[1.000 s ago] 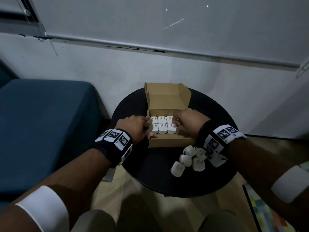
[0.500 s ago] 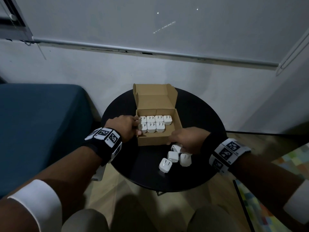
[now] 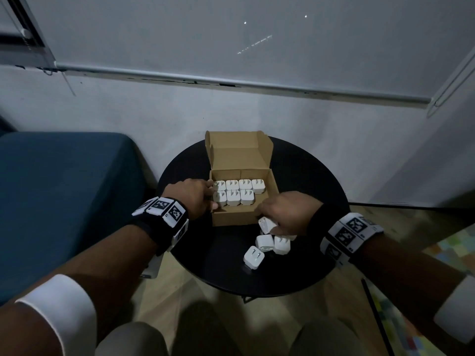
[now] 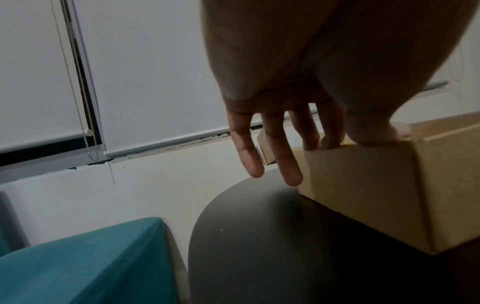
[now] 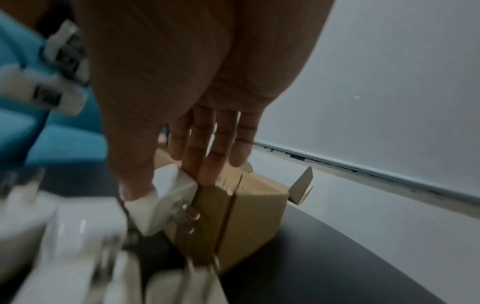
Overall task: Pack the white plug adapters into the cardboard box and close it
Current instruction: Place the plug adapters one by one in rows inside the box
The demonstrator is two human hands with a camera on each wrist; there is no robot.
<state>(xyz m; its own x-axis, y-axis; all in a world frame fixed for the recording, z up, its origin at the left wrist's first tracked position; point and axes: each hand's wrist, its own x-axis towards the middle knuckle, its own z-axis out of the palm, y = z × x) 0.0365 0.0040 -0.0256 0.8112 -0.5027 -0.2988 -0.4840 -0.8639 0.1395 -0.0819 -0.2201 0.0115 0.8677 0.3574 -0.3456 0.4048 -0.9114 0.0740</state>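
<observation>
An open cardboard box [image 3: 232, 219] stands on a round black table [image 3: 308, 181], its lid [image 3: 239, 152] tipped back. Several white plug adapters [image 3: 232, 191] fill two rows inside, prongs up, with a gap at the front right. My left hand [image 3: 198, 199] rests on the box's left wall, thumb on the front corner and fingers straight [image 4: 350, 139]. My right hand [image 3: 282, 214] pinches one adapter [image 5: 168, 195] between thumb and fingers just outside the box's front right corner [image 5: 249, 205]. Three loose adapters [image 3: 264, 241] lie in front of it.
A blue upholstered seat [image 3: 64, 201] stands close on the left of the table. A pale wall and a roller blind's bottom rail [image 3: 231, 82] run behind. Bare tabletop [image 3: 308, 181] shows right of the box. The right wrist view is motion-blurred.
My right hand left the box, came back to the loose pile at the front right and took hold of one adapter. The left hand stayed on the box's left wall.
</observation>
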